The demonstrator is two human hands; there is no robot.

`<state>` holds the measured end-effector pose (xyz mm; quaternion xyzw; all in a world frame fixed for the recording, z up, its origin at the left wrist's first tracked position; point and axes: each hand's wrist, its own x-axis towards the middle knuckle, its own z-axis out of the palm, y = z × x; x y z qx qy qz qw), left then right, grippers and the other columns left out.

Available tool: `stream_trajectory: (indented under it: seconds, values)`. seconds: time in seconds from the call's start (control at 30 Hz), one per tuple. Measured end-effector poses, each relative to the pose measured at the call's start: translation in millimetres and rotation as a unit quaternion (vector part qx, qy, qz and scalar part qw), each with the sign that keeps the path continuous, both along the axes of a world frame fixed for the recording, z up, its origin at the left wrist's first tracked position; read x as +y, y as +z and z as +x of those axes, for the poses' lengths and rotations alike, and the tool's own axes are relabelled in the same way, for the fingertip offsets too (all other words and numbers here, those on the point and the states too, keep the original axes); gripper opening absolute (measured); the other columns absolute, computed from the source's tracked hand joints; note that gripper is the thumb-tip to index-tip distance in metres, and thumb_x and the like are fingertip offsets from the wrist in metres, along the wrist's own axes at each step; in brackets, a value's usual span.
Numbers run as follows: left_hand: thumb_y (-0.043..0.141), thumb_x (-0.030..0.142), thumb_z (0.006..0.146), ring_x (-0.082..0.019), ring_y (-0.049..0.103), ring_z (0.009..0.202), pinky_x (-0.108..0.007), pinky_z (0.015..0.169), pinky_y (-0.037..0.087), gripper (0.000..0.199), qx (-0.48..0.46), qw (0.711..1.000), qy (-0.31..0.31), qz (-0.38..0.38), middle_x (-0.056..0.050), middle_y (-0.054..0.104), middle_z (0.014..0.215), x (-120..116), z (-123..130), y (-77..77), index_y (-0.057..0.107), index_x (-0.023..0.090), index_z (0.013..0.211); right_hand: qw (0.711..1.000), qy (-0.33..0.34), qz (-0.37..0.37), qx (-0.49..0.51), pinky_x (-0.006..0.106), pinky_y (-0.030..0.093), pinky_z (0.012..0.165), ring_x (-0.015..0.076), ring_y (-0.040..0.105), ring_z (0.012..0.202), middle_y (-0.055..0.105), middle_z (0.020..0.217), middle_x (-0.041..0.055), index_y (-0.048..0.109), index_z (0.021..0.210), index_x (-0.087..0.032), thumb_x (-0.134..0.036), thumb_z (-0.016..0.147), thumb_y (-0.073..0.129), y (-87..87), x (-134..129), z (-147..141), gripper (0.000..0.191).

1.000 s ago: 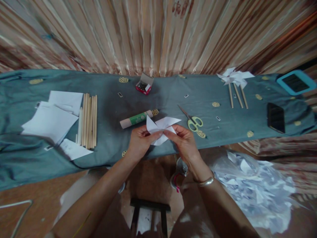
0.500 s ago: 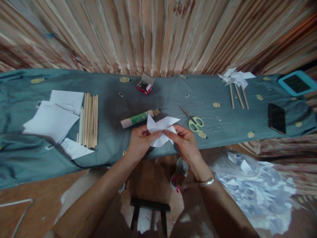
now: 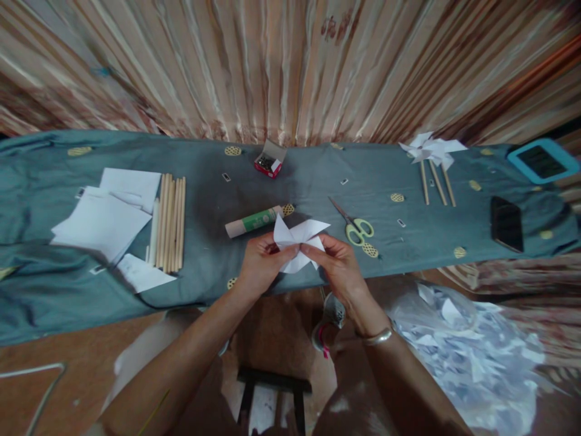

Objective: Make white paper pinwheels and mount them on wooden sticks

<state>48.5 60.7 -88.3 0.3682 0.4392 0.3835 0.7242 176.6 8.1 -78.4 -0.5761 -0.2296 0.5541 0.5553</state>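
Note:
Between my two hands is a white paper pinwheel (image 3: 303,231), held over the near edge of the cloth-covered table. My left hand (image 3: 262,261) grips its left side, with the thumb pressed at the centre. From the other side my right hand (image 3: 336,261) pinches it, its thumb meeting the left one at the middle. Whatever lies under the thumbs is hidden. Just beyond the pinwheel lies a green and white glue stick (image 3: 254,221). Scissors with pale green handles (image 3: 358,230) rest a little right of my right hand.
An open red box of small metal pieces (image 3: 270,162) stands at the back. Paper sheets (image 3: 102,221) and wooden sticks (image 3: 169,224) lie left. Pinwheels on sticks (image 3: 433,151), a phone (image 3: 506,224) and a blue-framed device (image 3: 543,160) are right. Below sits a bag of paper scraps (image 3: 472,357).
The view has shifted slightly. Both hands still hold the pinwheel, and the thumbs have come a little closer together over its centre.

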Motion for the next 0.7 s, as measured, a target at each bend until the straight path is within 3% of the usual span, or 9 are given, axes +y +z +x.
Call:
stream_trajectory:
  seconds: [0.43, 0.6, 0.7]
  values:
    - [0.087, 0.027, 0.047, -0.012, 0.059, 0.055, -0.024, 0.057, 0.047, 0.026, -0.012, 1.0, -0.006, -0.013, 0.0, 0.071, 0.064, -0.9, -3.4, 4.7, 0.073, 0.016, 0.067, 1.0, -0.009, 0.004, 0.026, 0.026, 0.046, 0.061, 0.0107, 0.056, 0.055, 0.07, 0.062, -0.0041, 0.075, 0.066, -0.023, -0.036, 0.054, 0.088, -3.7, 3.7, -3.1, 0.022]
    - [0.088, 0.031, 0.046, -0.013, 0.06, 0.058, -0.026, 0.059, 0.048, 0.033, -0.005, 1.0, -0.008, -0.013, -0.001, 0.072, 0.067, -1.2, -7.1, 5.6, 0.073, 0.015, 0.07, 0.999, -0.001, -0.001, 0.04, 0.025, 0.048, 0.063, 0.011, 0.059, 0.058, 0.072, 0.065, -0.004, 0.076, 0.069, -0.022, -0.036, 0.053, 0.088, -3.9, 5.6, -5.4, 0.025]
    - [0.085, 0.04, 0.053, -0.013, 0.058, 0.056, -0.024, 0.056, 0.045, 0.034, -0.005, 1.0, -0.026, -0.002, -0.001, 0.069, 0.064, -2.4, -12.5, 7.8, 0.072, 0.014, 0.07, 0.999, -0.003, -0.009, 0.042, 0.025, 0.047, 0.06, 0.0107, 0.058, 0.055, 0.073, 0.065, -0.0034, 0.076, 0.07, -0.021, -0.036, 0.052, 0.088, -4.3, 6.3, -5.9, 0.026]
